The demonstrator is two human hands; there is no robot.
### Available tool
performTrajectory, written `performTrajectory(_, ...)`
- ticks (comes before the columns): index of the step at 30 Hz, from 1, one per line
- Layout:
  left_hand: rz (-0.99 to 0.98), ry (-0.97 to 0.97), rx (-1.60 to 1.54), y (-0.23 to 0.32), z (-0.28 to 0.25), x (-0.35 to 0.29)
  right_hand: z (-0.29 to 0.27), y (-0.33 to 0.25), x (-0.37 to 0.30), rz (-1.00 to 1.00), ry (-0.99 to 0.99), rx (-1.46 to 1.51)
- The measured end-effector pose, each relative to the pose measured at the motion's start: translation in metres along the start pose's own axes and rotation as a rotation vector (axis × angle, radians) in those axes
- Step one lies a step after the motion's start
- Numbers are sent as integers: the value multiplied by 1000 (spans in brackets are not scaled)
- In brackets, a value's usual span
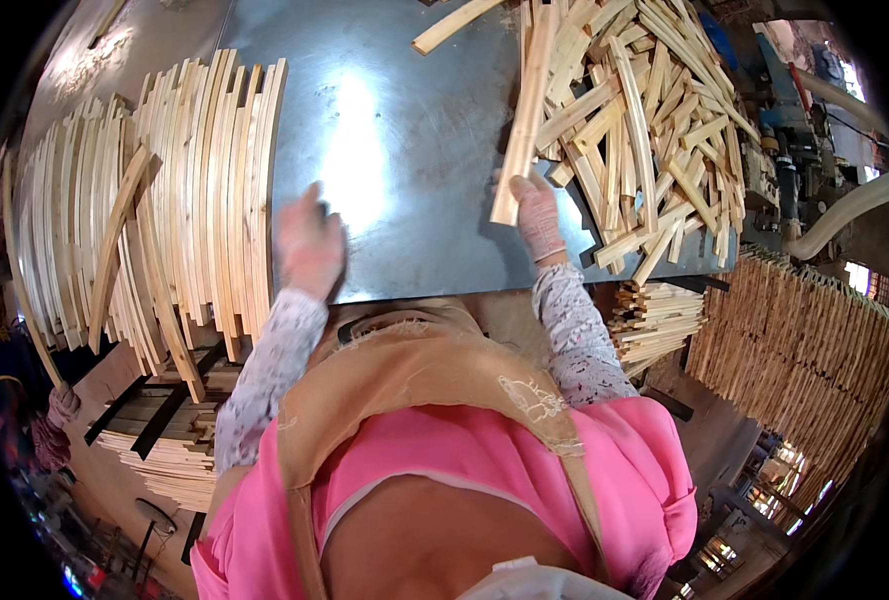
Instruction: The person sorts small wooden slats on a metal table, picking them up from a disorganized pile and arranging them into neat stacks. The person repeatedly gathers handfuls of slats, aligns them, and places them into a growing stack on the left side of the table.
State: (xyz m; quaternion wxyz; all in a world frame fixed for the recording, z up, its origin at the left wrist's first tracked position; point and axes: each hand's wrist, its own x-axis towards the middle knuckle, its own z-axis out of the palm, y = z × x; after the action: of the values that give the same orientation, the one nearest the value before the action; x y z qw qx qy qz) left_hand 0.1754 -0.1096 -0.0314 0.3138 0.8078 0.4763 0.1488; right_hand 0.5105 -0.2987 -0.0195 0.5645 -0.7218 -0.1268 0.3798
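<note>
My right hand (pixel 537 215) is closed around the near end of a long, pale wooden strip (pixel 524 150). The strip slants away from me along the left side of a loose heap of wooden strips (pixel 629 140). Slightly blurred, my left hand (pixel 311 245) hovers over the metal tabletop (pixel 404 240) with finger and thumb apart and nothing visible in it. Just left of that hand, a row of wooden strips (pixel 194 190) lies side by side. Two curved strips, one of them a bowed strip (pixel 119 245), rest across this row.
A single strip (pixel 454 25) lies at the table's far edge. Stacked strips (pixel 659 325) sit below the table at right, beside a large wooden stack (pixel 794 350). More strips (pixel 169 450) are piled at lower left. Someone else's gloved hand (pixel 62 405) shows at the far left.
</note>
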Motion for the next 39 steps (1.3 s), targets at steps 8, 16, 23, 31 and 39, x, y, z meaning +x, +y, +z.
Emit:
performTrajectory(8, -239, -633, -701, 151, 74, 75, 72, -16, -53, -135, -234, -604)
performTrajectory(16, -648, -652, -1518, 92, 101, 81, -173, -67, 101, -310, 550, -1156)
performTrajectory(23, -545, -578, -1625, 104, 102, 86, -288, -40, 171, -42, 506, -1246)
performTrajectory(31, -281, -511, -1617, 97, 50, 98, -89, -83, 115, -519, -190, -1619)
performTrajectory(39, -440, -151, -762, 32, -57, 80, 263, 26, 2, -540, -818, -1112)
